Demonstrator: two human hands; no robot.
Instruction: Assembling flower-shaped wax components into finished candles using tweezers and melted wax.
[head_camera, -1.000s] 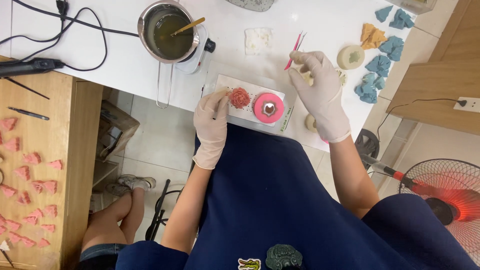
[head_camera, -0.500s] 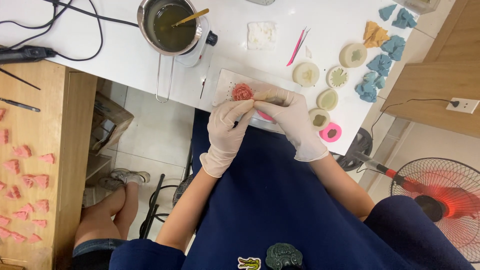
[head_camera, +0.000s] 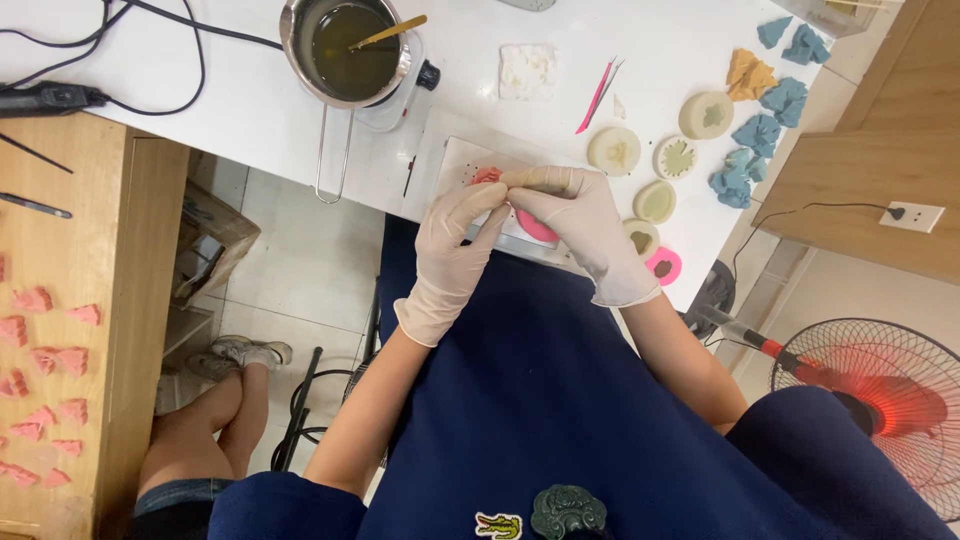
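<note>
Head view: left hand (head_camera: 455, 245) and right hand (head_camera: 580, 225), both gloved, pinch a small red piece (head_camera: 487, 176) together over the white board (head_camera: 455, 165), covering most of the pink mould (head_camera: 537, 228). Risk: too much squeeze could deform or crack the piece; wax pot (head_camera: 350, 45) sits near, an elbow bump could spill it.

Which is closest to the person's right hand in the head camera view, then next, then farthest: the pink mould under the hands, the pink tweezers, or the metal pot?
From the right hand:
1. Pink mould, right beneath the hand on the small white tray.
2. Pink tweezers, further up the white table, above the hand.
3. Metal pot, far off at the table's upper left.
</note>
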